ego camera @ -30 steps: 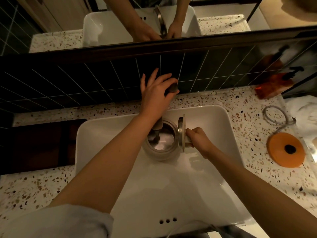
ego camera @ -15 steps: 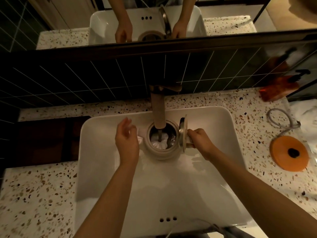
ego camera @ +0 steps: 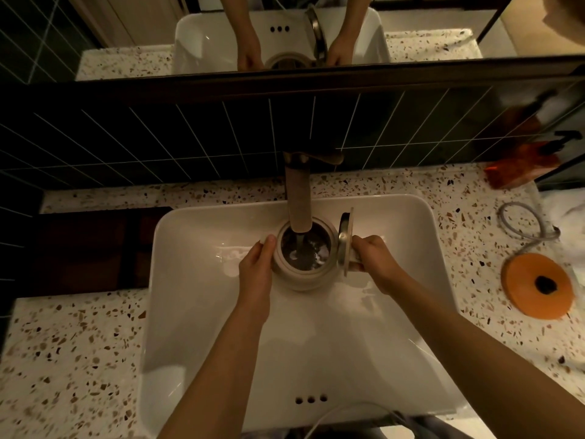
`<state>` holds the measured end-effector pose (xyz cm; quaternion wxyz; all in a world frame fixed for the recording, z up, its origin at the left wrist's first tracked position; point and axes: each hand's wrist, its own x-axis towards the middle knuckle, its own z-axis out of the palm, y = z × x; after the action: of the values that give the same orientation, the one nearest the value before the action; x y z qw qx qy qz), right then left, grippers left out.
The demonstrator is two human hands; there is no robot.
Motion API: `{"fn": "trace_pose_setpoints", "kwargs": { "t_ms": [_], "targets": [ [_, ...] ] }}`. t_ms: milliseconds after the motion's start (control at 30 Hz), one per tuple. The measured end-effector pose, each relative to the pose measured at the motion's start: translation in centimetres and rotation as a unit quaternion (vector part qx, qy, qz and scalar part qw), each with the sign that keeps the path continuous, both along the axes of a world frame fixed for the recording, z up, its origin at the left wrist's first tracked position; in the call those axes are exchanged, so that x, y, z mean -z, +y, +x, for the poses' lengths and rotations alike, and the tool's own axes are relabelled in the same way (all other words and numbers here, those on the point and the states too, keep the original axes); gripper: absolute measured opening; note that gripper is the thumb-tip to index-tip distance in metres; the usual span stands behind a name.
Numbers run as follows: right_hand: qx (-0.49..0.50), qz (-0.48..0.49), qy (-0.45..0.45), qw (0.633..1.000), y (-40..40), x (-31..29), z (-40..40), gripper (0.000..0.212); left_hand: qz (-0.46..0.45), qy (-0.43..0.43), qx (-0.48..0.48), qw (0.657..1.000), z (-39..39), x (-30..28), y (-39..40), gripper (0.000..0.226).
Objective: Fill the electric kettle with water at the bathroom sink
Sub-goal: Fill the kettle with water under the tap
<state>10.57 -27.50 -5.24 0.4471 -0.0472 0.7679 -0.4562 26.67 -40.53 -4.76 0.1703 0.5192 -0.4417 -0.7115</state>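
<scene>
A round, cream-coloured electric kettle point(ego camera: 304, 274) sits inside the white rectangular basin point(ego camera: 196, 312), near its back wall, directly under the brushed-metal faucet point(ego camera: 298, 198), whose flat spout reaches over the kettle's open mouth. A thin stream of water point(ego camera: 300, 245) falls into the dark interior, where the surface churns with pale foam. The hinged lid point(ego camera: 345, 245), a metal-lined disc, stands upright on edge at the kettle's right side. The left hand point(ego camera: 258, 267) presses flat against the kettle's left wall, thumb up at the rim, bracing it rather than closing around it. The right hand point(ego camera: 372, 264) is clenched around the kettle's handle just behind the raised lid. The basin is smooth and glossy, with three small overflow holes point(ego camera: 311, 399) in its near wall. It sits in a speckled terrazzo counter point(ego camera: 79, 359). Toward the counter's right edge lies the orange disc-shaped kettle base point(ego camera: 538, 285) with a dark centre contact, its grey cord point(ego camera: 522, 223) looped behind it. An orange pump bottle point(ego camera: 519, 166) stands at the counter's back right corner against dark glazed wall tiles point(ego camera: 158, 137). Above, a mirror point(ego camera: 285, 30) reflects both hands and the kettle.
</scene>
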Motion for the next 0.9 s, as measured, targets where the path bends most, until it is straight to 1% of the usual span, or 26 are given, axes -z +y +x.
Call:
{"fn": "trace_pose_setpoints", "kwargs": {
  "t_ms": [67, 267, 300, 400, 567, 633, 900],
  "targets": [
    [0.002, -0.003, 0.000, 1.000, -0.1, -0.2, 0.0, 0.033, 0.007, 0.003, -0.004, 1.000, -0.1, -0.1, 0.0, 0.015],
    [0.001, 0.005, 0.007, 1.000, -0.1, -0.3, 0.0, 0.026, 0.020, 0.007, -0.011, 1.000, -0.1, -0.2, 0.1, 0.015],
    [0.003, 0.009, 0.010, 1.000, -0.1, -0.4, 0.0, 0.025, 0.026, 0.009, -0.014, 1.000, -0.2, -0.3, 0.1, 0.017],
    [0.009, 0.006, 0.010, 1.000, -0.2, -0.5, 0.2, 0.027, 0.044, 0.010, -0.022, 0.999, -0.2, -0.6, 0.1, 0.032],
    [0.018, -0.008, -0.003, 1.000, -0.1, -0.3, 0.2, 0.026, 0.052, 0.006, -0.022, 0.998, -0.4, -0.8, 0.1, 0.016],
    [0.020, -0.009, -0.011, 1.000, 0.0, -0.3, 0.2, 0.025, 0.055, 0.007, -0.025, 0.998, -0.4, -0.9, 0.1, 0.015],
    [0.015, 0.005, 0.003, 1.000, 0.1, 0.0, 0.0, 0.027, 0.060, -0.002, -0.024, 0.998, -0.7, -1.3, 0.1, 0.013]
  ]
}}
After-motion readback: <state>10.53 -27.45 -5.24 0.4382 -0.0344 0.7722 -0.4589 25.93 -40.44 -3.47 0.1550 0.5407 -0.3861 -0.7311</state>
